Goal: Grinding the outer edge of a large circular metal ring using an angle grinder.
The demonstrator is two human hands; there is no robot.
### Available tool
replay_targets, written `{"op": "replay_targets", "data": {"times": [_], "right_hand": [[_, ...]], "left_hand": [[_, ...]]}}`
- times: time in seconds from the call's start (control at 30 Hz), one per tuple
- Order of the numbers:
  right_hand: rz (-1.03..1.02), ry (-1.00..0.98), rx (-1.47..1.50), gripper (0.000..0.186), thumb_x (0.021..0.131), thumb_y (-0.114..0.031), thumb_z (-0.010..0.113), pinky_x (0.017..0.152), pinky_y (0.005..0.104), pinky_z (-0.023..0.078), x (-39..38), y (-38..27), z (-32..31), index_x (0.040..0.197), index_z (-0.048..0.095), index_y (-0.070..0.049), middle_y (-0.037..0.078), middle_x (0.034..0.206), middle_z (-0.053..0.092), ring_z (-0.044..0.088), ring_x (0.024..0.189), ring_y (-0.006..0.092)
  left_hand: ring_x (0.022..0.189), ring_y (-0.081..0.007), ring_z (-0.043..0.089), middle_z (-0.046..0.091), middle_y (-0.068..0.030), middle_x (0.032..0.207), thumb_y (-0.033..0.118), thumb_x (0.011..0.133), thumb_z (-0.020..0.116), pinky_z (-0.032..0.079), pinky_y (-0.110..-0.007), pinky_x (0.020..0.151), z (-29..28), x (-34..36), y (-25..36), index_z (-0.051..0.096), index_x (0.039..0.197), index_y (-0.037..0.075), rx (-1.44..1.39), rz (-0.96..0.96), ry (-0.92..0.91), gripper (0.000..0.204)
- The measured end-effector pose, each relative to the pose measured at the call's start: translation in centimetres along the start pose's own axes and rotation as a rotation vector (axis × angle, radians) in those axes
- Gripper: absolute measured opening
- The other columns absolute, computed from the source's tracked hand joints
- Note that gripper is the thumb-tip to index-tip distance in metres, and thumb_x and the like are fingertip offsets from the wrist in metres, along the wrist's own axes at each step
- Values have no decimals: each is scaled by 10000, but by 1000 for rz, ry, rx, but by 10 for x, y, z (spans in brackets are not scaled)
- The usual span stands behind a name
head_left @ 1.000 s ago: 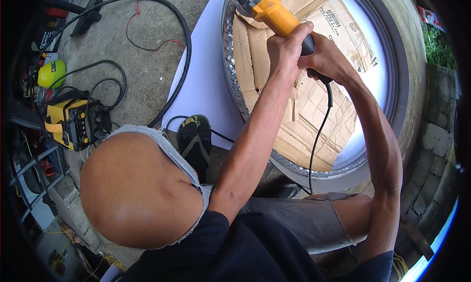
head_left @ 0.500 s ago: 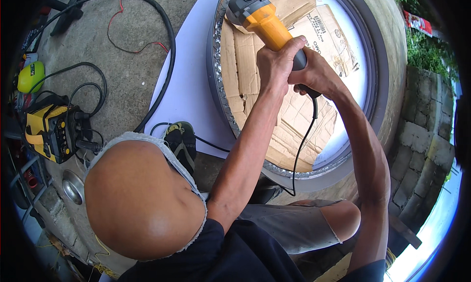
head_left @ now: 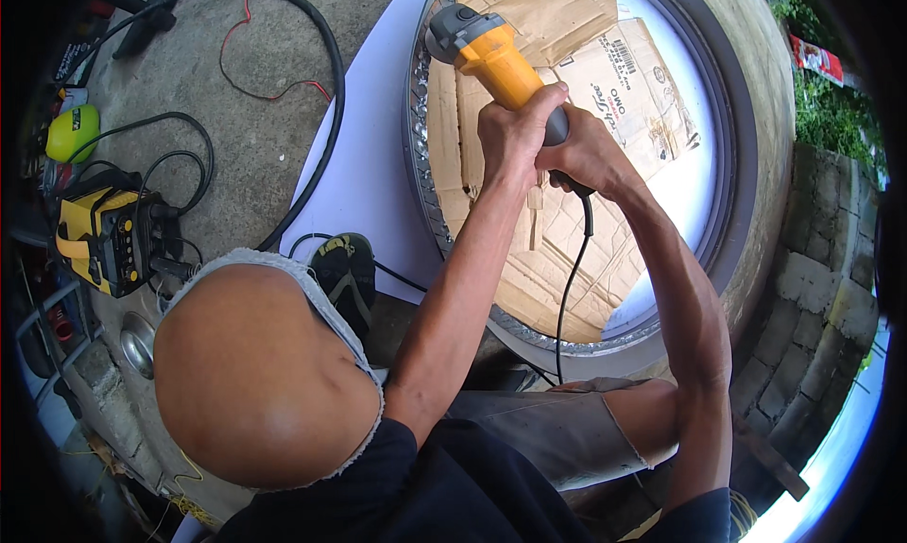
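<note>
Both my hands are wrapped round a yellow angle grinder [head_left: 501,63] with a dark grey head and handle. My left hand [head_left: 515,135] grips the body near its middle, thumb laid along the top. Just behind it, my right hand [head_left: 588,151] closes round the rear handle, where the black cord [head_left: 570,297] comes out and hangs down. The grinder's head, with its disc mostly hidden, is over the left edge of a large grey metal ring [head_left: 420,155]. Whether the disc touches the metal I cannot tell. Brown cardboard sheets [head_left: 539,288] lie inside the ring.
Under the ring spreads a white sheet [head_left: 364,174]. A yellow and black welding machine [head_left: 99,231] stands at the left, with a thick black cable [head_left: 333,99] looping toward me. A lime-green round object [head_left: 73,133] is beyond it. My bent knees are close by; a block wall [head_left: 803,278] rises at right.
The grinder and both my hands have shifted a little left and nearer along the ring's left edge. My grip stays the same. The view has moved slightly.
</note>
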State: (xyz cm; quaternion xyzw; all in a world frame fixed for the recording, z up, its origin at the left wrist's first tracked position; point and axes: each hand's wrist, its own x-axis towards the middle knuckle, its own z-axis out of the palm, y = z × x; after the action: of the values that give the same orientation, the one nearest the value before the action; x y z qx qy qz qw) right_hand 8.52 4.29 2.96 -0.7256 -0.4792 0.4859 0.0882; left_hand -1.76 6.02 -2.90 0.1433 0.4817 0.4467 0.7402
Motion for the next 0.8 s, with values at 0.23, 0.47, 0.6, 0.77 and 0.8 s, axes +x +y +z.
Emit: {"op": "replay_targets", "data": {"times": [0.23,0.47,0.6,0.77,0.8], "right_hand": [[19,-33,23,548,646,-226,810,496,283,524,1,2,-3,1059,618,78,120,768,674,641,561,157],[-19,-36,43,492,680,-158,784,432,252,476,2,0,0,1075,595,67,86,738,653,612,520,120],[-20,-55,44,486,684,-159,780,439,251,481,2,-3,-3,1076,601,65,89,742,656,613,521,121],[-28,-60,0,487,684,-169,780,442,250,484,3,-3,-5,1073,606,66,92,743,660,618,526,125],[-30,-64,1,487,684,-169,780,442,250,484,3,-5,-4,1073,606,66,92,743,660,618,526,125]], "left_hand": [[760,-228,689,697,-158,922,262,728,857,557,-372,645,2,-1,0,687,967,-93,23,-19,22,462],[760,-224,687,698,-155,921,260,728,857,555,-367,654,-2,4,-1,693,979,-96,13,-14,25,465],[767,-225,690,700,-159,928,253,725,857,557,-364,664,0,3,0,694,985,-102,-31,-10,16,470],[771,-227,693,702,-165,935,250,722,858,561,-366,673,1,-1,4,694,987,-106,-23,-8,32,474],[779,-207,687,696,-139,927,245,729,866,559,-351,677,-1,-1,6,698,999,-82,-22,-25,26,456]]}}
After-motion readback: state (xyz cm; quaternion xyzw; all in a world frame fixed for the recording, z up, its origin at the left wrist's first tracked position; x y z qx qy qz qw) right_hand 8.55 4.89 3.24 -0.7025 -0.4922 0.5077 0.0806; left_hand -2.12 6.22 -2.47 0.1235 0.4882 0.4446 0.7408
